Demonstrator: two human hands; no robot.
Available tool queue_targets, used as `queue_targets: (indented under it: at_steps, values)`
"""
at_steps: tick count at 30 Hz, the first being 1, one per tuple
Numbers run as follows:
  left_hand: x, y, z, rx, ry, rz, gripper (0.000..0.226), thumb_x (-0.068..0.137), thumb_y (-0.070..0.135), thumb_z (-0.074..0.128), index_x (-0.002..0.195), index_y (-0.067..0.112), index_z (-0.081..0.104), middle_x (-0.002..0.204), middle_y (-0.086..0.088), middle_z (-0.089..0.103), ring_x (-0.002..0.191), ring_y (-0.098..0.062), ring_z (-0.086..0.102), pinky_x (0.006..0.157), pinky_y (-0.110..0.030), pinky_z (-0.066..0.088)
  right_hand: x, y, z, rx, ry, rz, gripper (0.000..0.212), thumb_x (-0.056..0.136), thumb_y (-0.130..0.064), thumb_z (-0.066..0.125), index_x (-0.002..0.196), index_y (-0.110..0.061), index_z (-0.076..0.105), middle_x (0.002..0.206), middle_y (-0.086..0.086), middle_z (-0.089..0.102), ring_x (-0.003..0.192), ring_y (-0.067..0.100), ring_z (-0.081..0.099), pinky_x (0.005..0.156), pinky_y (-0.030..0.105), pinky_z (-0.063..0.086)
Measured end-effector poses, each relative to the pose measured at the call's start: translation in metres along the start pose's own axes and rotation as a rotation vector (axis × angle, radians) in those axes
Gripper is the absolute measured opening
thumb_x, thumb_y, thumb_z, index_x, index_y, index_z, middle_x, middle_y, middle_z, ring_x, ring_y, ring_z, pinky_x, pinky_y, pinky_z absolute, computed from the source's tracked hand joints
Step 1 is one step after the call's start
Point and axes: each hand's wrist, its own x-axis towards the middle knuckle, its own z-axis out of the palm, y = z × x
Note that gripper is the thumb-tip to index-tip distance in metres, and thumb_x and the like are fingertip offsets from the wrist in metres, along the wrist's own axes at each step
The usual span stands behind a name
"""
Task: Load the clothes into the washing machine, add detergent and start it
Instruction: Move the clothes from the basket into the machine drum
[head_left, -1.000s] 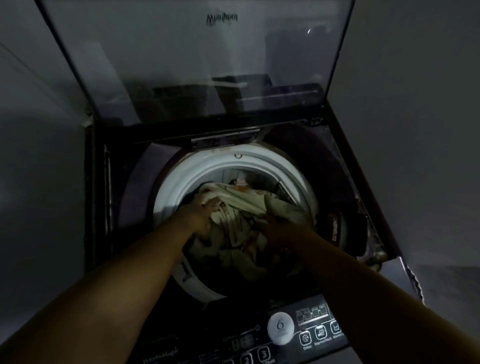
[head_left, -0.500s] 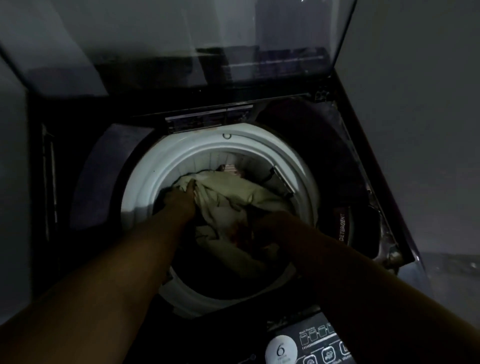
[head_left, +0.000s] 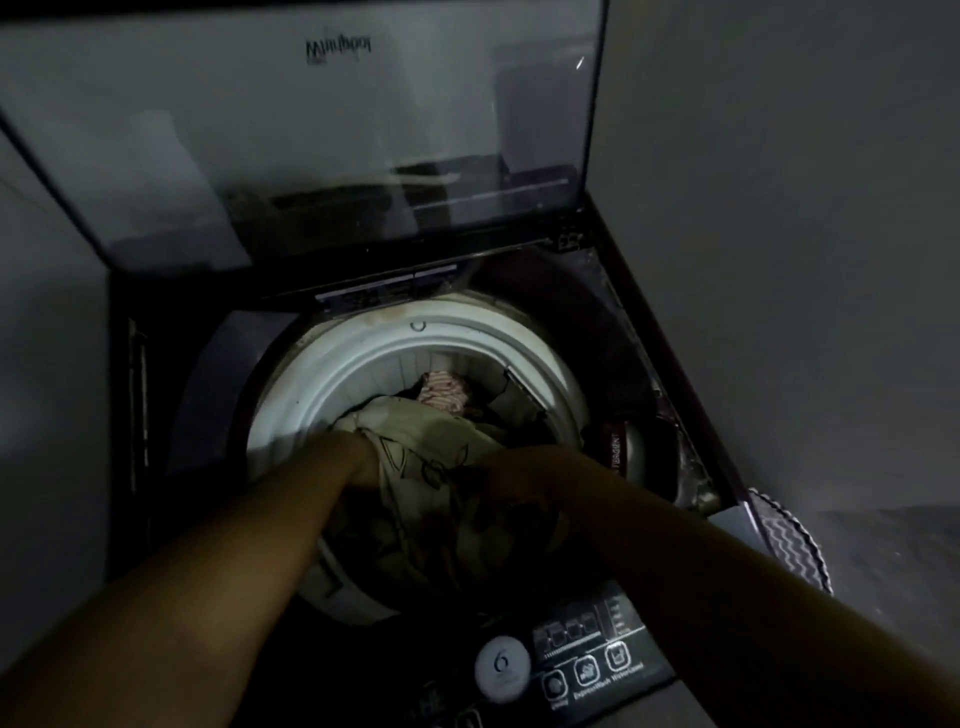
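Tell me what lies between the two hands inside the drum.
The head view shows the beige printed cloth bunched between the left hand and the right hand; no bare gap.

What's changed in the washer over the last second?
Both hands went deeper: the left hand is sunk into the beige cloth, the right hand rests on it alongside. The heap sits lower in the drum, baring more of a striped garment at the back. The lid stays open; grips are hidden.
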Motion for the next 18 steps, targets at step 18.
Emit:
queue_targets:
  at_steps: [18]
  values:
    - [-0.202, 0.272, -0.080, -0.546, 0.775, 0.810, 0.037, 0.091, 0.020, 0.067, 0.128, 0.022, 0.062, 0.119, 0.004, 0.064, 0.095, -0.015, 0.066, 0.090, -0.030, 0.053, -0.251, 0.192, -0.081, 0.730, 0.791, -0.109, 0.017, 0.093, 0.001, 0.057, 0.107, -0.006, 0.063, 0.087, 0.009, 0.063, 0.076, 0.019, 0.060, 0.061, 0.027, 0.050]
